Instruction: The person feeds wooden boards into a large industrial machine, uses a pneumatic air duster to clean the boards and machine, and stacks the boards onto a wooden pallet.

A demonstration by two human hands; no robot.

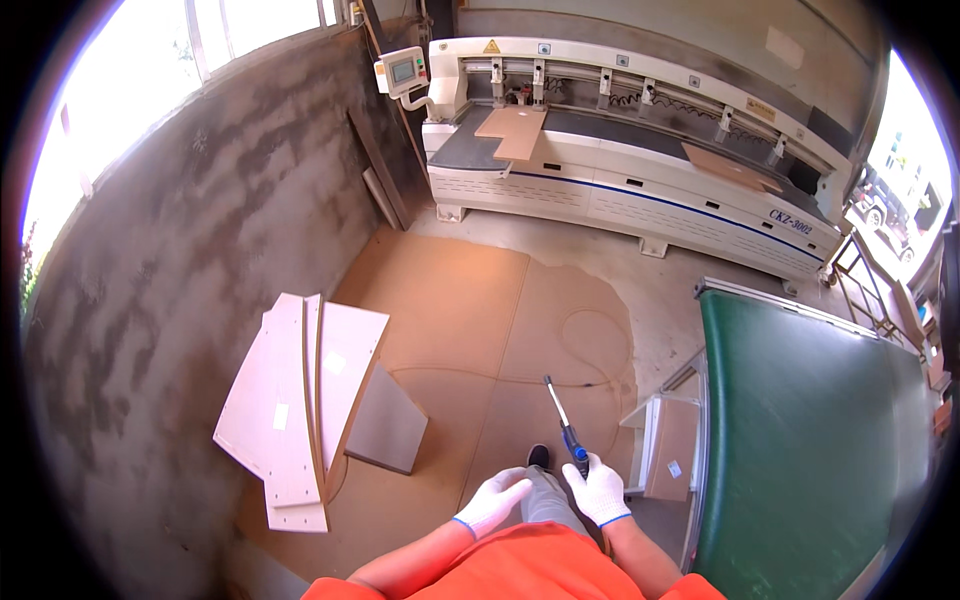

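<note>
My right hand (600, 490), in a white knitted glove with a blue cuff edge, is closed round the handle of an air blow gun (573, 446). The gun has a blue and black body and a long metal nozzle with a dark tip, pointing forward and slightly left over the floor. My left hand (497, 500), gloved the same way, holds nothing; its fingers reach out toward the right, in front of my body. A thin hose (450, 372) curls over the brown floor covering ahead of the gun.
Pale drilled panels (270, 400) stand stacked at the left, beside a grey board (388, 420). A long white machine (600, 190) spans the back, with brown boards (515, 130) on its bed. To the right is a green-topped conveyor table (810, 430), with a panel (670, 450) leaning next to it.
</note>
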